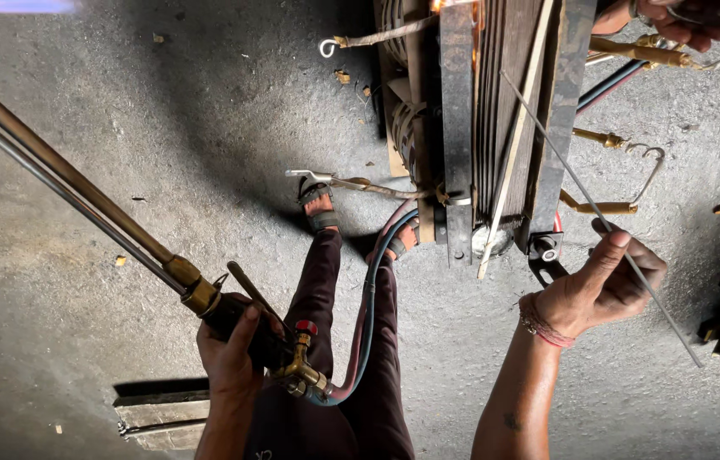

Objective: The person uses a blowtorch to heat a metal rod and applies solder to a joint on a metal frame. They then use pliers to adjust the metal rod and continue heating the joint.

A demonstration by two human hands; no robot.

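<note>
— What's in your hands?
— My left hand (pixel 232 353) is clenched around the torch (pixel 79 192), its tube running toward ten o'clock. My right hand (pixel 603 285) pinches a thin rod (pixel 577 183), slanting toward eleven o'clock.

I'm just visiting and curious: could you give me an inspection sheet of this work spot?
Surface: rough grey concrete floor, littered with small chips.
Job's things: long brass gas torch; thin grey metal filler rod; dark wound transformer core.
Clutter: flat metal bracket.
Grippers: left hand grips the torch handle; right hand pinches the rod.
Cables: red and blue hoses run from the torch.
Surroundings: another person's hand, top right.
</note>
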